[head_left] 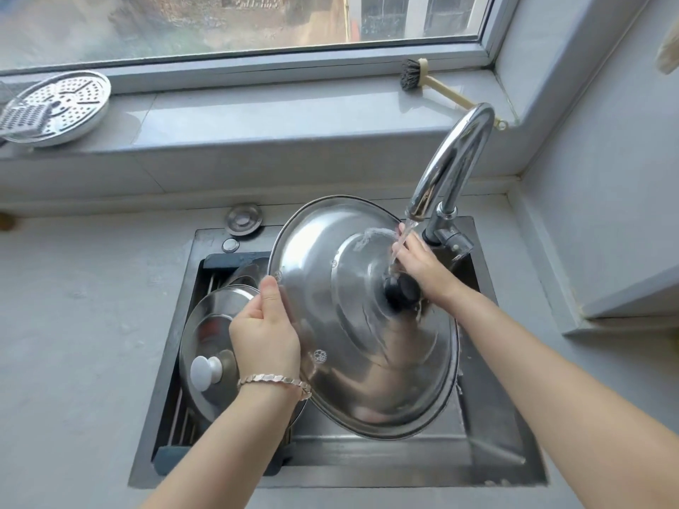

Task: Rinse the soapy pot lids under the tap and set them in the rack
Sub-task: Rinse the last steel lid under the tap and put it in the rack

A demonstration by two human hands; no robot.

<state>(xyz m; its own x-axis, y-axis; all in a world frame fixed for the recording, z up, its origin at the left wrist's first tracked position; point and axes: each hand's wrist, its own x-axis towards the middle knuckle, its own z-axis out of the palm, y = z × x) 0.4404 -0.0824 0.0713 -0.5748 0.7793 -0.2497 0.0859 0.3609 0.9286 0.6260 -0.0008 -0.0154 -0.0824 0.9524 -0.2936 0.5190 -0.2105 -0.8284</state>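
Left hand (pixel 264 332) grips the big lid (pixel 367 343) by its rim, tilted over the sink (pixel 488 435). Right hand (pixel 419 266) lies flat-fingered beside the knob (pixel 402 292) under the running tap (pixel 452 167). Small lid (pixel 209 336) leans in the rack (pixel 176 409).

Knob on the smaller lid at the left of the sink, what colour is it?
White. The knob tops the smaller steel lid; the head view shows it best.

No text, label or number can be read anywhere.
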